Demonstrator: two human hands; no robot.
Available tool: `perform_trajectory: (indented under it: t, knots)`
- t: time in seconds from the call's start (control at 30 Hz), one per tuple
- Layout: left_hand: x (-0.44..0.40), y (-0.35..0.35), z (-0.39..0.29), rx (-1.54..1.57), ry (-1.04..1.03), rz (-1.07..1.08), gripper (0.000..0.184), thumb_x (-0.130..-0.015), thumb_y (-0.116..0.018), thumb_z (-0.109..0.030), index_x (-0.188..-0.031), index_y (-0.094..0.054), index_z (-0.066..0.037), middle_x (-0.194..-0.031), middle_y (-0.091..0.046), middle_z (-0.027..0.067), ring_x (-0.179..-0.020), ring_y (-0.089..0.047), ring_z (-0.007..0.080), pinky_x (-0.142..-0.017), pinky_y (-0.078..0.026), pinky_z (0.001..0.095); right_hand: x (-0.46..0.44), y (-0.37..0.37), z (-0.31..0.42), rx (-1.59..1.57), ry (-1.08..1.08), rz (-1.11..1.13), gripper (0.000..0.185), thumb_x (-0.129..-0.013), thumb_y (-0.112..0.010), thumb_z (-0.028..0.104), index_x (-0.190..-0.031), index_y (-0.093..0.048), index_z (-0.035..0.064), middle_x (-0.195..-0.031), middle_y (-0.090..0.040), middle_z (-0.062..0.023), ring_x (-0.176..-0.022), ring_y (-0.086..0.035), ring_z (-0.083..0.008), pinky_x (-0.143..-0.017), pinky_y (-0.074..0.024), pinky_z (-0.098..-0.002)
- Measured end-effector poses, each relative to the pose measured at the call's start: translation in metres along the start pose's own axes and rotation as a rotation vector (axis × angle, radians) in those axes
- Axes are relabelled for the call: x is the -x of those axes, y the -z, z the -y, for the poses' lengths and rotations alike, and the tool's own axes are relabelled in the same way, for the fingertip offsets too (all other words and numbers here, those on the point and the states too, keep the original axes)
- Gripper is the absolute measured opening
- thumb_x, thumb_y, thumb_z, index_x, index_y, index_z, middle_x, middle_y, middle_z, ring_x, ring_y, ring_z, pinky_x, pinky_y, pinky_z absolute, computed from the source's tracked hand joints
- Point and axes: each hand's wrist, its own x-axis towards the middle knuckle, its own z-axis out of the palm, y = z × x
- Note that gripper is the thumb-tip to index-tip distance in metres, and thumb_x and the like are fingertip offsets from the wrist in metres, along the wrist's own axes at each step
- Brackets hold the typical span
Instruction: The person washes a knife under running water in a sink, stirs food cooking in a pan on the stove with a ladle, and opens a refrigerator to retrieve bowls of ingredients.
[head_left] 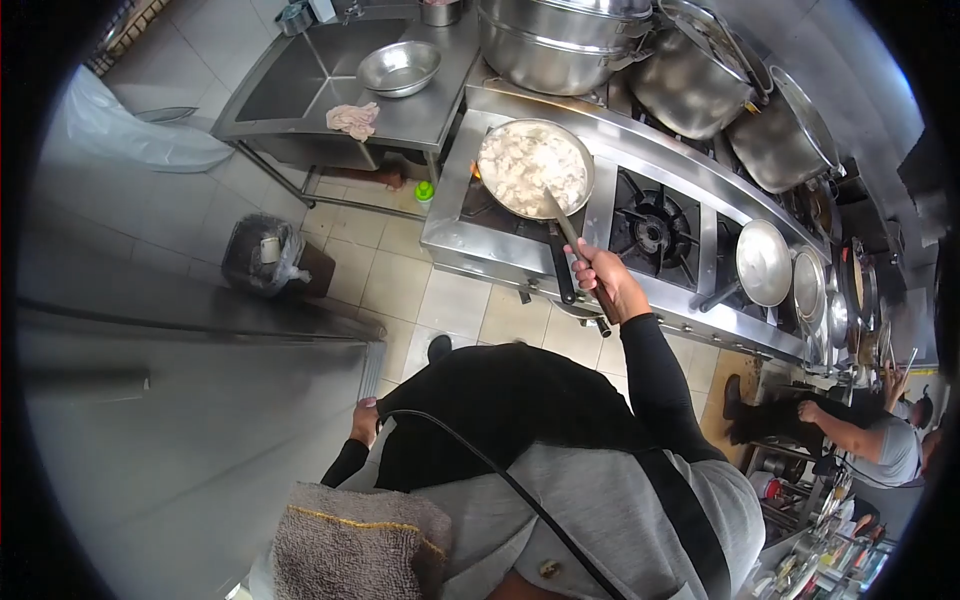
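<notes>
My right hand (603,276) is closed around the handle of a long brown spatula (572,236). The spatula's tip dips into pale, chunky food (535,165) that fills a round frying pan (590,180) on the left burner of the stove. The pan's black handle (561,268) points toward me, just left of my right hand. Low at my side, my left hand (365,422) has its fingers curled, beside my black apron and the edge of a steel cabinet (230,440). What it grips, if anything, is hidden.
A bare burner (652,227) lies right of the pan, then another frying pan (763,263). Large pots (690,85) line the stove's back. At left stand a steel sink table with a metal bowl (399,70) and cloth (352,121), and a bin (275,258). Another person (860,440) works far right.
</notes>
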Motion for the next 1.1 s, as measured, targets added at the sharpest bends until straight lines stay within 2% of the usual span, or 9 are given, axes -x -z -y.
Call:
perform_trajectory:
  t: [0.1,0.2,0.3,0.47,0.67,0.7,0.8,0.83,1.1]
  knots:
    - [-0.001,-0.001,-0.016,-0.014,0.198,-0.025,0.049,-0.081,-0.071,-0.008,-0.124,-0.049,0.0,-0.089,-0.068,0.0098,-0.08,-0.064,0.0181,-0.072,-0.05,0.0315,0.016,-0.002,-0.003,0.017,0.025,0.0,0.032,-0.102,-0.05,0.035,-0.113,-0.052,0.0053,-0.067,-0.042,0.0039,-0.046,-0.032,-0.0034,-0.038,-0.0282,-0.0191]
    - [-0.018,-0.003,-0.007,-0.014,0.017,0.001,0.05,-0.081,-0.071,-0.008,-0.126,-0.049,0.001,-0.094,-0.068,0.0118,-0.081,-0.065,0.0189,-0.073,-0.051,0.0315,0.041,-0.01,-0.002,0.094,0.07,-0.1,0.03,-0.102,-0.05,0.034,-0.113,-0.054,0.0063,-0.065,-0.042,0.0045,-0.045,-0.032,-0.0028,-0.036,-0.0273,-0.0188]
    - [0.01,-0.019,-0.06,-0.241,0.056,-0.077,0.049,-0.081,-0.071,-0.008,-0.126,-0.051,0.002,-0.095,-0.069,0.0123,-0.084,-0.065,0.0189,-0.075,-0.051,0.031,0.052,-0.008,-0.001,0.222,0.15,-0.198,0.028,-0.101,-0.053,0.032,-0.11,-0.053,0.0055,-0.064,-0.043,0.0036,-0.044,-0.035,-0.0035,-0.035,-0.0288,-0.0201]
    - [-0.034,-0.004,-0.034,-0.052,0.019,0.0,0.047,-0.081,-0.071,-0.009,-0.122,-0.053,0.004,-0.102,-0.067,0.0151,-0.086,-0.066,0.0218,-0.075,-0.052,0.0318,0.069,-0.004,0.003,0.553,0.297,-0.37,0.015,-0.097,-0.057,0.021,-0.09,-0.055,0.0074,-0.061,-0.044,0.0044,-0.044,-0.039,-0.0049,-0.035,-0.0308,-0.0215]
    - [-0.021,-0.015,-0.068,0.08,0.1,0.071,0.047,-0.081,-0.07,-0.012,-0.122,-0.053,0.005,-0.104,-0.064,0.0167,-0.088,-0.066,0.0253,-0.076,-0.052,0.0334,0.052,0.029,-0.017,1.192,0.779,-0.676,0.02,-0.09,-0.061,0.011,-0.108,-0.06,0.0008,-0.069,-0.061,-0.0097,-0.051,-0.057,-0.0158,-0.051,-0.0469,-0.0335]
    - [-0.02,-0.017,-0.071,0.105,0.109,0.078,0.047,-0.081,-0.07,-0.012,-0.121,-0.053,0.005,-0.104,-0.064,0.0165,-0.087,-0.066,0.0256,-0.075,-0.052,0.0337,0.054,0.023,-0.015,1.16,0.695,-0.691,0.035,-0.085,-0.066,0.008,-0.119,-0.058,0.0018,-0.081,-0.067,-0.0183,-0.067,-0.068,-0.0273,-0.064,-0.0513,-0.0393]
    - [-0.053,-0.002,-0.034,0.093,0.043,0.094,0.048,-0.081,-0.07,-0.011,-0.122,-0.052,0.005,-0.104,-0.064,0.0162,-0.089,-0.065,0.025,-0.076,-0.052,0.0336,0.039,0.021,-0.023,1.198,0.917,-0.772,0.038,-0.082,-0.07,0.007,-0.118,-0.059,0.002,-0.087,-0.067,-0.0229,-0.082,-0.067,-0.039,-0.072,-0.0518,-0.0435]
    - [-0.052,-0.003,-0.035,0.099,0.035,0.091,0.048,-0.081,-0.07,-0.011,-0.122,-0.052,0.005,-0.104,-0.064,0.0162,-0.089,-0.065,0.0248,-0.076,-0.052,0.0335,0.034,0.018,-0.021,1.182,0.813,-0.799,0.041,-0.08,-0.072,0.007,-0.118,-0.058,0.0015,-0.096,-0.067,-0.0266,-0.093,-0.064,-0.0444,-0.08,-0.0512,-0.0466]
    - [-0.042,0.005,-0.021,0.111,0.04,0.009,0.048,-0.08,-0.071,-0.012,-0.122,-0.053,0.004,-0.103,-0.065,0.0157,-0.086,-0.065,0.0235,-0.073,-0.051,0.0332,-0.028,0.001,-0.015,1.207,0.832,-0.747,0.04,-0.083,-0.067,0.01,-0.119,-0.057,-0.0047,-0.099,-0.065,-0.0305,-0.095,-0.064,-0.0452,-0.085,-0.0514,-0.0481]
